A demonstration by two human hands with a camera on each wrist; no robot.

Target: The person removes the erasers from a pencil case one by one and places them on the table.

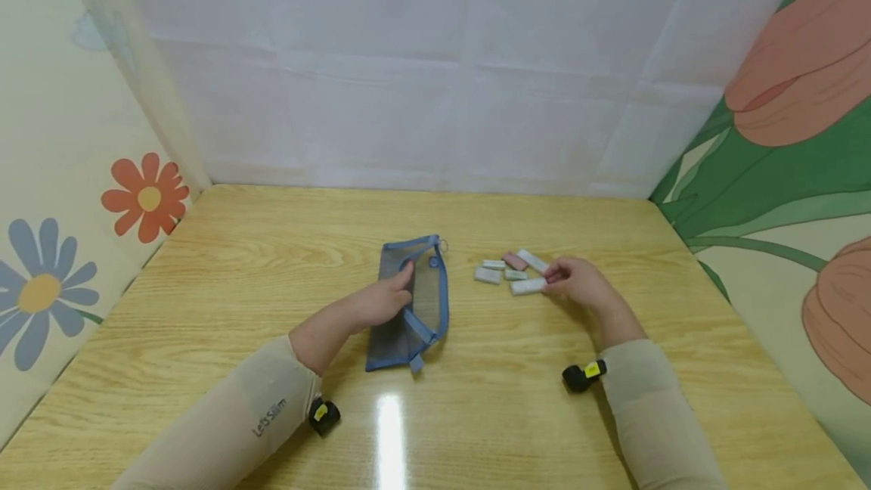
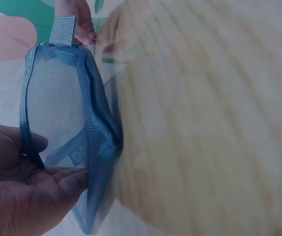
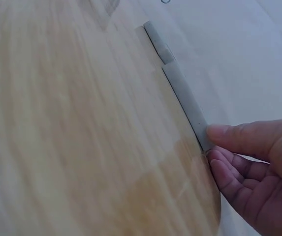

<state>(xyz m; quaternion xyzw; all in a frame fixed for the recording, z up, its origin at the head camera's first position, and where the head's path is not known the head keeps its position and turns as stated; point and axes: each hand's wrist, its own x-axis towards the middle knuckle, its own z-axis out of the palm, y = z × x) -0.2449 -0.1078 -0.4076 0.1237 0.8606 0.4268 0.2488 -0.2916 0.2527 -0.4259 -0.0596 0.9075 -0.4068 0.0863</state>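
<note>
A blue mesh zipper pouch (image 1: 427, 289) lies on the table with its mouth parted. My left hand (image 1: 384, 299) grips the rim of the pouch, the thumb on one side and the fingers on the other, as the left wrist view shows. To the right, my right hand (image 1: 578, 282) pinches one end of a white rectangular block (image 1: 528, 286), which looks like an eraser, between thumb and fingers. The far end of this white block lies close over the tabletop in the right wrist view. Beside it are a pink block (image 1: 515, 261) and another white block (image 1: 533, 261).
A pale green block (image 1: 516, 275) and two whitish blocks, a greyish one (image 1: 487, 275) and a thin one (image 1: 494, 265), lie in the same cluster. The wooden table (image 1: 272, 248) meets a white cloth (image 1: 435, 112) behind and flower-painted walls at both sides.
</note>
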